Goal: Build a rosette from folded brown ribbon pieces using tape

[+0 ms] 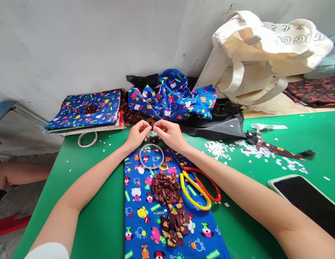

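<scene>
My left hand [139, 135] and my right hand [169, 134] meet fingertip to fingertip above the far end of a folded blue cartoon-print cloth [135, 225]. Both are closed in a pinch around a tiny dark brown piece, mostly hidden by the fingers. Just below them lies a brown patterned scrap [151, 139]. Nearer on the cloth is a thin clear ring [141, 158]. Two heaps of small brown patterned squares, a far heap [166, 189] and a near heap [174, 226], sit on it. Scissors [187, 175] with red and yellow handles rest beside them, under my right forearm.
On the green table [83, 176], a cloth-covered stack [102, 102] and white ring [88, 145] are left. Crumpled blue cloth [173, 102] and black plastic [216, 127] lie behind. White bits [217, 149], a phone [305, 201] and a canvas bag [254, 54] are right.
</scene>
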The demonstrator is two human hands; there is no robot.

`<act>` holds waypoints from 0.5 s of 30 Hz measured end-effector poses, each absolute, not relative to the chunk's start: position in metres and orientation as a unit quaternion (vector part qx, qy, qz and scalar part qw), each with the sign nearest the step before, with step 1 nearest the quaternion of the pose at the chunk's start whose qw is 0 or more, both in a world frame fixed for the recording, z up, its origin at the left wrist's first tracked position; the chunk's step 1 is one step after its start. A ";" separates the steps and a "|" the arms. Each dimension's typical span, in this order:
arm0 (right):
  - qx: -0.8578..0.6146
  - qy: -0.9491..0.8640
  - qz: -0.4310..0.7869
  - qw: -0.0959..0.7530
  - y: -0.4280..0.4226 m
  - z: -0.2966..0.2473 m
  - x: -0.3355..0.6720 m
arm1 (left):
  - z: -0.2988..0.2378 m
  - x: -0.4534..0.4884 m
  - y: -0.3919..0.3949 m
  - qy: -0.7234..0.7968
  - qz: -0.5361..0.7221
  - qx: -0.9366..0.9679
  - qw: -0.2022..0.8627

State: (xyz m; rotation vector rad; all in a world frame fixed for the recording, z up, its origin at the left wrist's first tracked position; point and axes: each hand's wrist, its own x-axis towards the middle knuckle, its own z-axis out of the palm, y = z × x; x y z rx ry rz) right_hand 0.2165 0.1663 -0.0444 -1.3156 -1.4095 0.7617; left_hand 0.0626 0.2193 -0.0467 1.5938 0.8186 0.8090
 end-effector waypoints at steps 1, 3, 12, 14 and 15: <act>-0.546 -0.587 0.314 0.508 0.166 -0.044 0.216 | -0.047 0.063 0.219 0.347 0.342 0.675 0.554; -0.547 -0.590 0.310 0.506 0.166 -0.044 0.216 | -0.047 0.063 0.219 0.348 0.341 0.677 0.552; -0.545 -0.612 0.291 0.494 0.164 -0.041 0.216 | -0.047 0.063 0.219 0.346 0.339 0.683 0.546; -0.544 -0.620 0.283 0.490 0.163 -0.039 0.216 | -0.047 0.063 0.219 0.346 0.339 0.685 0.545; -0.545 -0.623 0.277 0.488 0.163 -0.039 0.216 | -0.046 0.063 0.219 0.345 0.338 0.686 0.544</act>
